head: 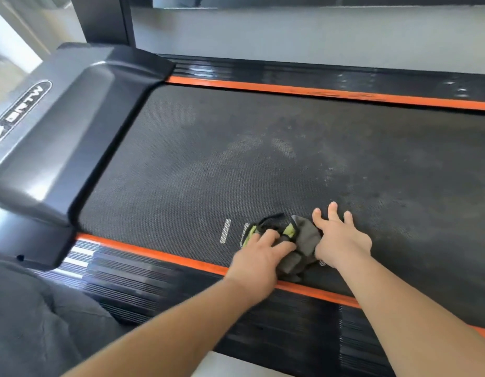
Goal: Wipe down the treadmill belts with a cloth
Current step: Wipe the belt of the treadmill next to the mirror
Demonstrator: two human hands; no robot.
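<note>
A black textured treadmill belt (263,159) with dusty smudges fills the middle of the head view, edged by orange strips. A crumpled grey cloth (304,240) with green and black trim lies on the belt near its front edge. My left hand (259,257) lies on the cloth's left part, fingers bent over its folds. My right hand (339,238) rests on the belt just right of the cloth, fingers spread and straight, its thumb side touching the cloth.
The grey motor cover (59,137) with a logo rises at the belt's left end. Ribbed black side rails (160,284) run along the front and back. A dark upright post (105,20) and a grey wall stand behind.
</note>
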